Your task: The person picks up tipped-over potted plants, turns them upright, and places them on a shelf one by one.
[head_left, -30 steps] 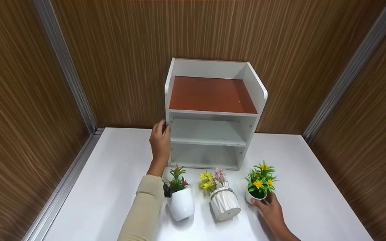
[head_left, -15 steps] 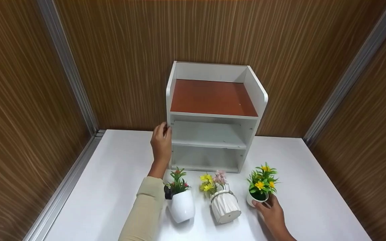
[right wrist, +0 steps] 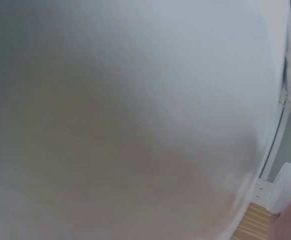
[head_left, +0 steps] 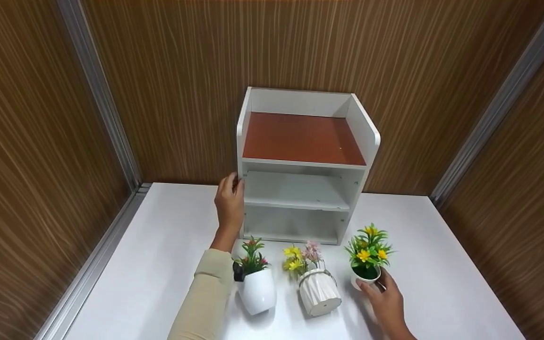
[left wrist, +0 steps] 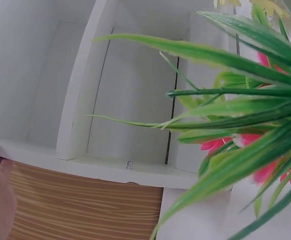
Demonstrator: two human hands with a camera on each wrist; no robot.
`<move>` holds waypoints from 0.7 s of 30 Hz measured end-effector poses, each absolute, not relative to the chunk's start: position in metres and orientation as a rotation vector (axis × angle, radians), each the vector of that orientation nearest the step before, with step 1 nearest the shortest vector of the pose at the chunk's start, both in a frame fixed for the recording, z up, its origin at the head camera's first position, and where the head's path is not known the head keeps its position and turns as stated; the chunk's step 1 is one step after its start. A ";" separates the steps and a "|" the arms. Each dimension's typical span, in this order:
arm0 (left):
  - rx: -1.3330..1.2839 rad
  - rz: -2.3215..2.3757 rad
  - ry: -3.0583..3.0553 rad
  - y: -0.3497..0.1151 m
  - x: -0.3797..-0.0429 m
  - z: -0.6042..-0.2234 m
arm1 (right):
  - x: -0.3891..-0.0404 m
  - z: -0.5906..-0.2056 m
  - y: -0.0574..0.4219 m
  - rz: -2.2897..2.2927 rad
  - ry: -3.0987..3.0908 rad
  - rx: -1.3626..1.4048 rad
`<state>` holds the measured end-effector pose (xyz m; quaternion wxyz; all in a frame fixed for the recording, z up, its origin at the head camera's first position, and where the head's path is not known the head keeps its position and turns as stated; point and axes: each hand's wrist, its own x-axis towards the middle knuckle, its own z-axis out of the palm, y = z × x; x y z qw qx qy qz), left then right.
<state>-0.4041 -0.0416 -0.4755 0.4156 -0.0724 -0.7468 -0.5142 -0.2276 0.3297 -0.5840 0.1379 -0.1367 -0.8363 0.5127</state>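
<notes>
My left hand [head_left: 229, 200] holds the left side panel of a white shelf unit [head_left: 295, 208], its fingers at the panel's front edge. A fingertip shows over that edge in the left wrist view. My right hand [head_left: 385, 302] pinches the rim of a small white flowerpot [head_left: 359, 282] with green leaves and yellow flowers [head_left: 370, 252]. In the right wrist view part of that white pot [right wrist: 285, 187] shows beside my hand [right wrist: 290, 222]; a blurred white surface fills most of that view. Whether the pot touches the table cannot be told.
A white pot [head_left: 259, 293] with red flowers lies tilted by my left forearm. Beside it a white basket-like pot [head_left: 320, 295] with yellow and pink flowers lies on its side. The shelf has a red-brown top [head_left: 304, 139]. Wood-grain walls [head_left: 196, 94] enclose the white table [head_left: 168, 236].
The yellow-flowered pot has shifted slightly up and left in my right hand. My left hand has stayed on the shelf. The head view has shifted slightly.
</notes>
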 end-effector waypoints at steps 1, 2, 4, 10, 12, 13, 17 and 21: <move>-0.180 -1.285 -1.875 -0.041 -0.404 -0.475 | -0.228 -0.582 0.329 1.462 -2.412 -0.379; -0.179 -1.278 -1.877 -0.041 -0.405 -0.475 | -0.228 -0.580 0.328 1.450 -2.404 -0.362; -0.174 -1.266 -1.880 -0.040 -0.405 -0.475 | -0.228 -0.574 0.327 1.439 -2.383 -0.351; -0.161 -1.248 -1.884 -0.038 -0.407 -0.474 | -0.230 -0.551 0.323 1.403 -2.365 -0.353; -0.161 -1.243 -1.879 -0.037 -0.408 -0.474 | -0.231 -0.542 0.321 1.409 -2.354 -0.338; -0.162 -1.243 -1.877 -0.037 -0.408 -0.474 | -0.231 -0.538 0.319 1.403 -2.353 -0.326; -0.170 -1.240 -1.872 -0.036 -0.409 -0.475 | -0.232 -0.524 0.315 1.340 -2.357 -0.276; -0.171 -1.233 -1.876 -0.036 -0.410 -0.475 | -0.235 -0.514 0.311 1.276 -2.340 -0.224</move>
